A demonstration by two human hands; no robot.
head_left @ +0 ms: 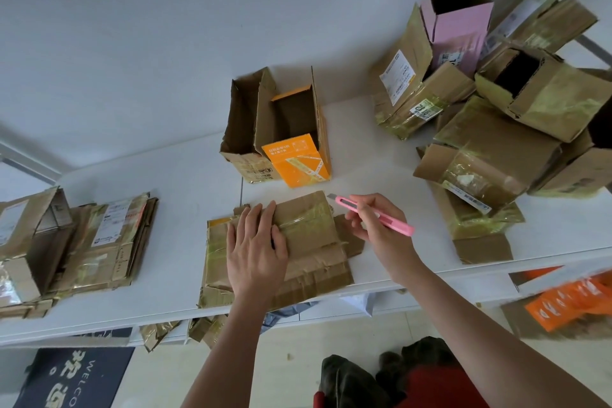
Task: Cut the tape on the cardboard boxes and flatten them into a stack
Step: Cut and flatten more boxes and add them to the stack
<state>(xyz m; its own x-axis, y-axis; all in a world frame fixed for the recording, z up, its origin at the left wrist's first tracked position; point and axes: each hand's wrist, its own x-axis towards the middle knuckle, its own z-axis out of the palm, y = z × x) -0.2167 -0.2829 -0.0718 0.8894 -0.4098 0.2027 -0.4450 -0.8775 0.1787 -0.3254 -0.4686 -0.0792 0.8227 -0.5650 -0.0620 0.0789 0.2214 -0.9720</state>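
Flattened box (308, 242) under flat left hand (255, 252), right hand (374, 225) gripping pink cutter (374, 214), orange carton (298, 156) inside open box (245, 129)

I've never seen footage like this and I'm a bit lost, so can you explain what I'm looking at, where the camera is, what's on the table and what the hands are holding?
There is no machine here. A camera worn on a person's head looks down at their own two bare hands over a white table.

The left hand presses flat on a flattened cardboard box that has shiny tape across it. The right hand grips a pink utility knife, blade pointing toward that box.

Behind it stands an open brown box with an orange box inside. At the left lies a stack of flattened boxes; at the right, a pile of uncut boxes.
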